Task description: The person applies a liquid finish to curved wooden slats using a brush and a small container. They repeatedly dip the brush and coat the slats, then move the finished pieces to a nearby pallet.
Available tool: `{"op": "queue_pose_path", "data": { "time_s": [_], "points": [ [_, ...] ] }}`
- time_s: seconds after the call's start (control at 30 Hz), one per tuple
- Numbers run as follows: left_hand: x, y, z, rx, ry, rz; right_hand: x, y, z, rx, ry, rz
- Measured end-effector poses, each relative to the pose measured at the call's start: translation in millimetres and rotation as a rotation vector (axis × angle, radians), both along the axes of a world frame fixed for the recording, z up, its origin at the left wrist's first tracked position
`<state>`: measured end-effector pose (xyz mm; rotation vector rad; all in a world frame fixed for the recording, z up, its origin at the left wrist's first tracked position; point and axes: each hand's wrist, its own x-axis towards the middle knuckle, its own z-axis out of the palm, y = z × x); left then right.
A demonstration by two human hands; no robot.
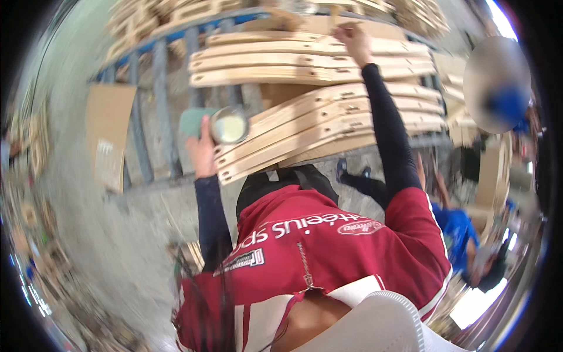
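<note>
Below, blue-grey rack, grey floor, cup in left hand, right hand of unclear grip.

Red shirt, white collar, short zip, dark undersleeves, black trousers

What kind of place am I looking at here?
Probably a woodworking workshop or factory floor: pale wooden slats with holes lie in rows on a blue-grey slatted rack, and more wooden pieces are piled beyond it.
</note>
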<state>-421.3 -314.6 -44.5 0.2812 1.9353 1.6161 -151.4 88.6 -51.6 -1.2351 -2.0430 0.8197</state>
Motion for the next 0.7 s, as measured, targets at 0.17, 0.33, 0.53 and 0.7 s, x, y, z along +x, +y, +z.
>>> {"op": "queue_pose_path", "data": {
  "time_s": [0.17, 0.33, 0.53, 0.7],
  "points": [
    [3.9, -8.2, 18.2, 0.014, -0.191, -0.083, 26.2, -117.6, 53.5, -0.197, 0.607, -0.073],
    [3.0, -13.9, -4.3, 0.005, -0.214, -0.26, 41.9, -239.8, 78.8, -0.309, 0.798, -0.214],
    [34.2, -14.7, 9.4, 0.05, -0.234, -0.416, 62.5, -316.8, 86.7, -0.439, 0.863, -0.322],
    [58.7, -22.3, 21.8, 0.051, -0.253, -0.424, 64.8, -335.2, 86.7, -0.467, 1.004, -0.309]
  ]
}}
